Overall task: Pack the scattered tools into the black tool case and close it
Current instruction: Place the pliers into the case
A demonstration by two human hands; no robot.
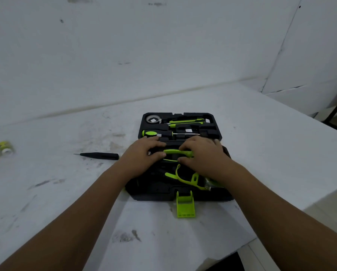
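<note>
The open black moulded-plastic tool case (154,189) lies on the white table (65,192), directly under both hands. The left hand (144,153) and the right hand (202,153) both grip one green-handled tool (176,152) in the case's near half. One black pointed tool (100,155) lies left of the case. One green latch (185,206) hangs at its front.

View: a single wide-angle camera worn on the person's head.
Facing: forward and down, along both forearms toward the far white wall.
Nearness: close, at arm's reach; the left hand (144,153) and right hand (204,156) sit mid-frame over the open black plastic tool case (150,188).
Coverage: the scuffed white counter (65,192) from its near edge to the far wall, with its right edge in frame.
</note>
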